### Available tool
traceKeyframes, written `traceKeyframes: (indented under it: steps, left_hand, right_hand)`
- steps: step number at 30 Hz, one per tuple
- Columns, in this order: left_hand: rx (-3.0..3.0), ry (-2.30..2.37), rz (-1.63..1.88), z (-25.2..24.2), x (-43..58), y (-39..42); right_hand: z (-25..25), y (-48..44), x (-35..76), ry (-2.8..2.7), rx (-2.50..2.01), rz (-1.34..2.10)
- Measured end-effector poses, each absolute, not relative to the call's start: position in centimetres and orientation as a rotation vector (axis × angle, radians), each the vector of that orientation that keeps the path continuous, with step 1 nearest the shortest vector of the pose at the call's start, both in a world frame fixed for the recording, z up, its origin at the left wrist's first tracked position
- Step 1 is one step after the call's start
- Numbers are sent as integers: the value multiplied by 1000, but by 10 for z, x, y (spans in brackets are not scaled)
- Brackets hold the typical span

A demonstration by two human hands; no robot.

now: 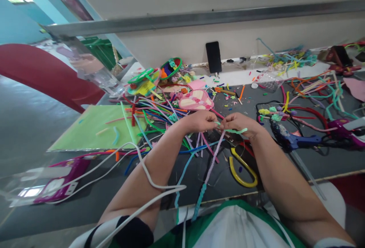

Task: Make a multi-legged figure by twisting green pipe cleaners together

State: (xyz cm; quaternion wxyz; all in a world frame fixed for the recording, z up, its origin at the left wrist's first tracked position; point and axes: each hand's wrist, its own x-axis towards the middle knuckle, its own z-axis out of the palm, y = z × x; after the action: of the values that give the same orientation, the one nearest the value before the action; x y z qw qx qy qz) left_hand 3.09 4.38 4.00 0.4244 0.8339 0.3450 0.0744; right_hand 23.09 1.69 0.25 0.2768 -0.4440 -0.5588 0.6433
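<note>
My left hand [203, 121] and my right hand [238, 123] meet above the dark table, fingertips pinched close together. Between them is a light green pipe cleaner [238, 130], whose free end sticks out beneath my right palm. A lilac pipe cleaner [214, 156] hangs from the pinch toward my lap, running into a turquoise twisted length [200, 198] at its lower end. Below my right hand lie scissors with yellow handles [243, 168]; their blades are partly hidden. Many loose pipe cleaners [159, 113] lie beside my left forearm.
A blue glue gun [296, 141] sits on the right. At the back a black phone [213, 57] leans on the wall. A green sheet [91, 128] and a purple package [64, 179] lie left. A white cable [142, 164] crosses my left arm.
</note>
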Motion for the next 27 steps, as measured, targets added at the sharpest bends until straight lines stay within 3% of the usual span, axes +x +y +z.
traceKeyframes:
  steps: [19, 27]
  left_hand:
    - [1970, 882, 168, 34, 31, 47]
    - [1797, 860, 169, 54, 6, 55]
  right_hand:
    - [4, 17, 229, -1441, -1277, 1697]
    - [6, 17, 231, -1494, -1289, 1622]
